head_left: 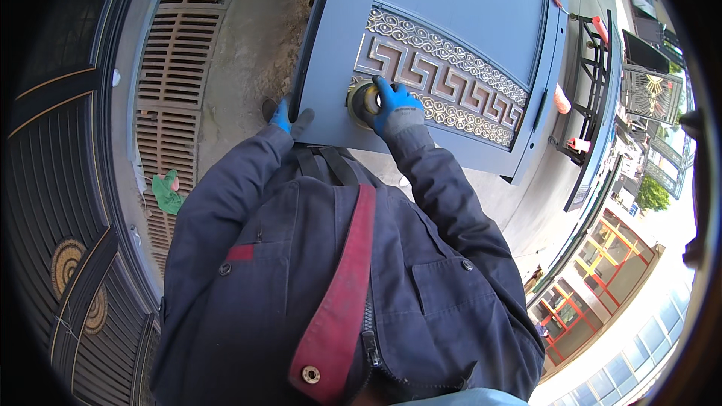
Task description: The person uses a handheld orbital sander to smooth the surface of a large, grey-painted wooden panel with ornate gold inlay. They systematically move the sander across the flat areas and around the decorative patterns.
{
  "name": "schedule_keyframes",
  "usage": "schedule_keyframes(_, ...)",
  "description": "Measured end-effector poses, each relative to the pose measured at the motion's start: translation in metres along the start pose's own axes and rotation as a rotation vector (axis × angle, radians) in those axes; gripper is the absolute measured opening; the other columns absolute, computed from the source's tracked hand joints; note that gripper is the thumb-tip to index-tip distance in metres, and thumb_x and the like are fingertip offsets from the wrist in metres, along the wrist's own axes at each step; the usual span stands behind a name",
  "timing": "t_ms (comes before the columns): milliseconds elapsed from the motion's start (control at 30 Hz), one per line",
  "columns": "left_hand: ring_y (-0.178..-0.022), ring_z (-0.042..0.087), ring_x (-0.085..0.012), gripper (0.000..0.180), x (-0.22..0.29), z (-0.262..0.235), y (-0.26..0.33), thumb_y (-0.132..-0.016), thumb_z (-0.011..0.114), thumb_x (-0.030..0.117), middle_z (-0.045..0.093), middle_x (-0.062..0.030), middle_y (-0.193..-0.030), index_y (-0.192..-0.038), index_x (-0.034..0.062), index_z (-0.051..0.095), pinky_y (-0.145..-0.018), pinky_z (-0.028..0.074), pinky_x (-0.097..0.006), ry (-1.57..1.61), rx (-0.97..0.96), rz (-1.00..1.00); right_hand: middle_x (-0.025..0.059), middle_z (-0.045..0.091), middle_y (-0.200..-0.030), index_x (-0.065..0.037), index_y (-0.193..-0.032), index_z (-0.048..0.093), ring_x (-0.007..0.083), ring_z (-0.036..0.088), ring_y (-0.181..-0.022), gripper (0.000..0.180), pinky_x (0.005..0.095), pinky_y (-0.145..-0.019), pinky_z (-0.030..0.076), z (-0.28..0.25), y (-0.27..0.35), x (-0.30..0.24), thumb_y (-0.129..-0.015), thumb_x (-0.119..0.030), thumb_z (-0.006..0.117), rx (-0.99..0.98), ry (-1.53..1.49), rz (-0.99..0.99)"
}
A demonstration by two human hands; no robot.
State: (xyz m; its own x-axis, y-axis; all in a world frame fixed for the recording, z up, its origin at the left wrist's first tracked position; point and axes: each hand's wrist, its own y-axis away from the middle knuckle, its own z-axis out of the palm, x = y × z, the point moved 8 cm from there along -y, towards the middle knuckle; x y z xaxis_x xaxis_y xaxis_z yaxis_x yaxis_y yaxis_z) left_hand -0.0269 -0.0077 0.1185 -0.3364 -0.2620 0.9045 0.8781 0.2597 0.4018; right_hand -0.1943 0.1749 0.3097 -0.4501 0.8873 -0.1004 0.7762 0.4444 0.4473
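Note:
A blue-grey metal door panel (457, 0) lies in front of me, with a band of silver key-pattern ornament (444, 75) across its near part. My right hand (396, 107), in a blue and grey glove, has its fingers closed on a roll of tape (356, 109), round, dark and yellowish. The roll is against the panel at the left end of the ornament. At the panel's near left corner, my left hand (284, 116), gloved alike, is closed around the edge.
A slatted drain grate (171, 68) runs along the ground at left, with a green cloth (166, 194) on it. Dark gates (56, 180) stand beyond. To the right, a black metal rack (590, 83) and paint rollers (562, 99) are beside the panel.

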Motion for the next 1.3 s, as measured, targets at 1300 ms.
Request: schedule_keyframes(1300,-0.119,0.061,-0.0270,0.074,-0.012,0.002,-0.001,-0.094,0.076,0.034,0.061,-0.0144,-0.130,-0.150,0.0023,0.039,-0.102,0.051,-0.044,0.046,-0.022,-0.160,0.0214,0.064,-0.125,-0.025,-0.151,0.051,0.0423,0.071,-0.107,0.083,0.0506,-0.091,0.058,-0.001,0.013,0.055,-0.080,-0.055,0.082,0.050,-0.040,0.193)
